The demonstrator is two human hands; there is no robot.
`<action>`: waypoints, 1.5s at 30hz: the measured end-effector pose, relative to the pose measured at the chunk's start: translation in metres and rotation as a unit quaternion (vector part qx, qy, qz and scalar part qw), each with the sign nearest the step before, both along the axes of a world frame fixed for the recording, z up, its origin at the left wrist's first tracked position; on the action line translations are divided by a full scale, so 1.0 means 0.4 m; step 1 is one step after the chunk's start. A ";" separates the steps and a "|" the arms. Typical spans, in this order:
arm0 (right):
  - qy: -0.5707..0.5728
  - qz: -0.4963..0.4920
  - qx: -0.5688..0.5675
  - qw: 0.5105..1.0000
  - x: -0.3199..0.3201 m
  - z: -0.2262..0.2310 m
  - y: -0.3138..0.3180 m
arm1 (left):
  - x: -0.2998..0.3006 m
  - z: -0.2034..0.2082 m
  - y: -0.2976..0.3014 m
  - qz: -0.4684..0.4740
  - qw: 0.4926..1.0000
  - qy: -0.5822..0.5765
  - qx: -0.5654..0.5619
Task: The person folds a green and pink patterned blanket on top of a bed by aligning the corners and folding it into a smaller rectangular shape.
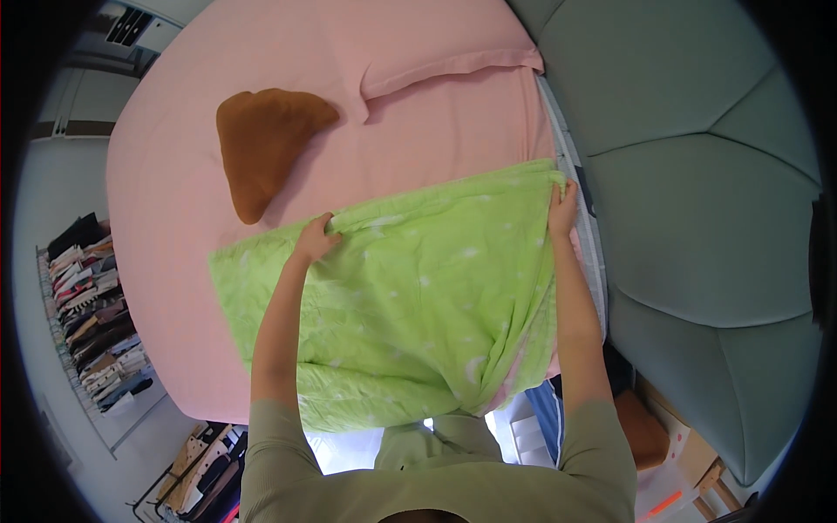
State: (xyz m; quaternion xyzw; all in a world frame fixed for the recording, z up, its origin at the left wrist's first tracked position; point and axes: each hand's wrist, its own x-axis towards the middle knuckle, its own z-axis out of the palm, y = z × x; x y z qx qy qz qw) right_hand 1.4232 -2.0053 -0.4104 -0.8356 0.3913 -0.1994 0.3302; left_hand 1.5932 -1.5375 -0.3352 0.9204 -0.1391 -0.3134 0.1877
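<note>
A light green blanket with small pale patterns lies partly folded across the near part of the pink-sheeted bed, its near side bunched and hanging toward my body. My left hand is at the blanket's far edge, fingers curled on the cloth. At the far right corner, beside the headboard, my right hand pinches the blanket, and a bit of the edge stands up at the fingertips. Some pink cloth shows among the folds near my right forearm.
Beyond the blanket lies a brown, roughly triangular cushion. A pink pillow sits at the far right, against a grey-green padded headboard. Clothes hang on a rack to the left; another rack stands at the lower left.
</note>
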 end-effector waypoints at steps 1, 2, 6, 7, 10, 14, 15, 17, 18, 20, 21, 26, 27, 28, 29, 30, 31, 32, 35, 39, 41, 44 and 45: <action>0.016 -0.006 -0.013 1.000 0.001 0.000 0.001 | 0.015 0.005 0.018 -0.009 1.000 0.014 0.003; 0.032 -0.015 -0.022 0.999 0.001 0.000 0.005 | 0.027 0.008 0.038 -0.018 0.999 0.028 0.006; 0.081 -0.028 -0.067 0.994 0.006 0.017 0.028 | 0.065 0.016 0.147 -0.154 0.974 0.000 0.167; 0.085 -0.032 -0.030 0.995 0.007 0.027 0.037 | 0.070 0.016 0.182 -0.172 0.963 -0.007 0.205; 0.021 -0.028 -0.096 0.995 0.003 0.066 0.099 | 0.080 0.015 0.303 -0.189 0.944 -0.034 0.269; 0.055 0.079 -0.257 0.962 -0.043 0.137 0.254 | 0.123 0.007 0.472 -0.189 0.929 -0.063 0.313; 0.055 0.109 -0.245 0.962 -0.056 0.146 0.315 | 0.130 0.004 0.516 -0.175 0.931 -0.064 0.315; 0.051 0.166 -0.226 0.959 -0.076 0.152 0.450 | 0.139 0.000 0.599 -0.148 0.932 -0.071 0.322; 0.028 0.209 -0.196 0.958 -0.079 0.150 0.524 | 0.141 0.002 0.635 -0.145 0.934 -0.075 0.318; 0.017 0.279 -0.141 0.950 -0.077 0.150 0.672 | 0.149 0.009 0.689 -0.141 0.931 -0.067 0.331; 0.014 0.308 -0.122 0.943 -0.069 0.151 0.745 | 0.155 0.013 0.708 -0.141 0.928 -0.084 0.334; 0.001 0.465 -0.056 0.884 0.041 0.173 1.023 | 0.183 0.071 0.776 0.003 0.969 -0.058 0.242; -0.011 0.478 -0.046 0.877 0.070 0.181 1.061 | 0.188 0.086 0.790 0.011 0.975 -0.065 0.213; -0.026 0.490 -0.035 0.871 0.098 0.189 1.094 | 0.195 0.102 0.809 0.015 0.980 -0.063 0.190; -0.034 0.503 -0.025 0.863 0.122 0.195 1.118 | 0.200 0.118 0.829 0.019 0.984 -0.060 0.168; -0.034 0.503 -0.029 0.863 0.147 0.197 1.139 | 0.211 0.130 0.855 0.023 0.985 -0.065 0.157; -0.029 0.504 -0.034 0.863 0.169 0.196 1.159 | 0.226 0.139 0.882 0.027 0.986 -0.071 0.147; -0.020 0.506 -0.037 0.861 0.182 0.192 1.177 | 0.236 0.137 0.908 0.028 0.988 -0.081 0.126; 0.018 0.494 -0.063 0.867 0.192 0.164 1.218 | 0.223 0.063 0.932 -0.059 0.957 -0.251 0.137; 0.039 0.475 -0.126 0.870 0.167 0.121 1.240 | 0.095 -0.054 0.864 0.102 0.917 -0.373 0.103; 0.032 0.472 -0.148 0.868 0.155 0.107 1.239 | -0.005 -0.079 0.805 0.154 0.896 -0.406 0.094; 0.043 0.460 -0.140 0.876 0.129 0.106 1.230 | -0.168 -0.069 0.748 0.135 0.920 -0.359 0.086; 0.046 0.459 -0.141 0.876 0.113 0.111 1.224 | -0.226 -0.062 0.727 0.118 0.927 -0.349 0.066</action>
